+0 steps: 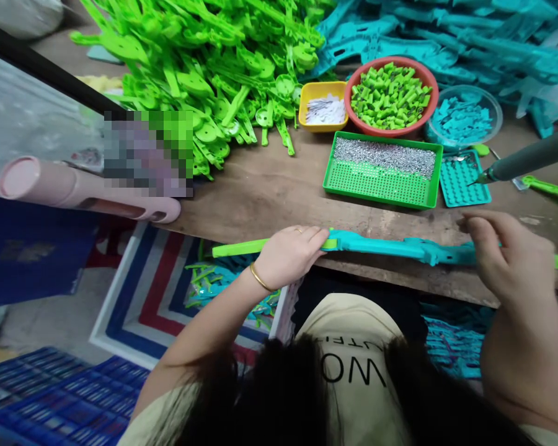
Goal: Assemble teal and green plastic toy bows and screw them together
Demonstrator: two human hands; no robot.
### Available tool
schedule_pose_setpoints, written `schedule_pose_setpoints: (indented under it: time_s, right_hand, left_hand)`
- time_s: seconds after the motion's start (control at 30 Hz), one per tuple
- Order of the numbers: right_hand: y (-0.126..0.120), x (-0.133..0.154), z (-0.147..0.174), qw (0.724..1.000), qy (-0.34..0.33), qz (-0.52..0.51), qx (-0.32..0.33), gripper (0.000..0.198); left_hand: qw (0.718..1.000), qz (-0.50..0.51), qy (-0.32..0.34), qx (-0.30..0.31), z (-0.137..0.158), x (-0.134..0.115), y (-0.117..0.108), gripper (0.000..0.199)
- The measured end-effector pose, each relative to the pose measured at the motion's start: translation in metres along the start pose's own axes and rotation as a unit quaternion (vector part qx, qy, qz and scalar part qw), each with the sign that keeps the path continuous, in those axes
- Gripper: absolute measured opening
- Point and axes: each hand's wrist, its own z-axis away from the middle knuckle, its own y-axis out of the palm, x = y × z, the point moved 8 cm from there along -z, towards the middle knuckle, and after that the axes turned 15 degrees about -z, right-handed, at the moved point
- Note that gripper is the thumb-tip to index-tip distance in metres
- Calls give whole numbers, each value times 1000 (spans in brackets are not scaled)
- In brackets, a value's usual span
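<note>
A long blue and green plastic part (381, 244) lies across the bench's front edge, its green ends sticking out to both sides. My left hand (291, 257), with a gold bracelet at the wrist, is closed around it where green meets blue. Over the blue section's right end is my right hand (516, 254), its fingers curled and thumb and forefinger close together. Whatever sits between those fingertips is too small or hidden to name. An electric screwdriver (516, 161) points in from the right, its tip above a small blue tray (465, 197) of small dark pieces.
Behind are heaps of green plastic parts (223, 68) and blue plastic parts (413, 43). A green tray (372, 190) of screws, a red bowl (353, 114), a yellow dish (307, 121) and a clear tub (496, 118) stand on the bench. A striped box (134, 310) sits below left.
</note>
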Motion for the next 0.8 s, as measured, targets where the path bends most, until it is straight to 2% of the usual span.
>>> schedule_pose_setpoints:
  time_s: [0.07,0.17,0.27,0.37,0.47,0.63,0.73,0.8]
  right_hand:
    - [1,27,1,999,-54,5,3,35]
    - [33,67,8,978,-189,32,79,31]
    - [60,74,9,969,-217,60,106,24]
    - [69,69,8,970,-214,47,101,23]
    - [70,69,6,969,-223,39,97,22]
    - [68,71,4,981,-177,19,73,26]
    - [39,49,8,991,-122,-58,-4,42]
    - [0,15,17,989,-53,-74,-113,39]
  left_hand:
    - [999,7,-3,43,-4,5,-2,30]
    - [996,12,-10,85,-15,4,-3,27]
    - [998,40,-4,42,-31,-13,-6,36]
    - [994,103,-16,-45,-43,-30,-4,34]
    - [981,157,-43,-108,-46,-31,2,28]
    - [979,150,-25,-133,-44,-23,3,30]
    - [984,105,-44,-137,-41,-15,3,35]
    - [984,99,-54,-136,-39,-11,5,35]
